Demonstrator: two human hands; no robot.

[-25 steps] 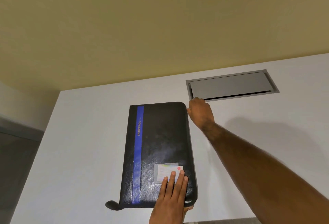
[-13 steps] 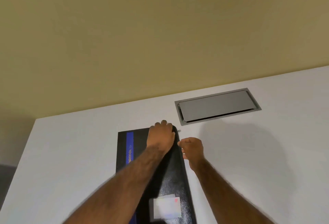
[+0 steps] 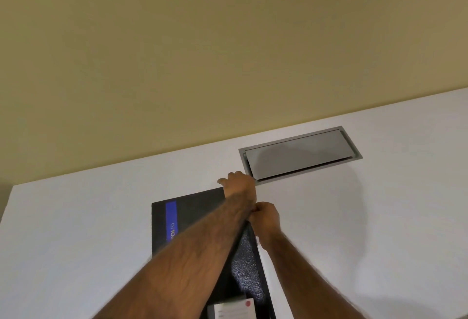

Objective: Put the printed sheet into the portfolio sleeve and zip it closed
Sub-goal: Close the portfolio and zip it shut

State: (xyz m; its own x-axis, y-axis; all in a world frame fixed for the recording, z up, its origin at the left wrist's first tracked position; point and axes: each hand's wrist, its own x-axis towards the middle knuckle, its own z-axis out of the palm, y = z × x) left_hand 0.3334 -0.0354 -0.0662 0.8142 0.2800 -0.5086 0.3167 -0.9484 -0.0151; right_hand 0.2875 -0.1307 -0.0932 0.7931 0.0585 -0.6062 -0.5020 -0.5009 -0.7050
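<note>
Evenly and softly lit, moderately bright, with no hard highlights on the white table point(image 3: 76, 242). Faint, diffuse shadows right of the right hand point(image 3: 266, 218) and forearm, spreading across the tabletop and over the grey flap point(image 3: 298, 157), pointing to a light source from the left or above. Speckled glare on the grained black cover of the portfolio point(image 3: 247, 268) near its right edge. Slight softness overall, mild motion blur along the left forearm point(image 3: 190, 255). Wide-angle bending of the table's far edge. Dim grey corner at far left.

Lying closed on white worktop point(image 3: 76, 230): black portfolio point(image 3: 197, 207) | pressing far corner: left hand point(image 3: 239, 185) | pinching right edge: right hand point(image 3: 266, 218)
</note>
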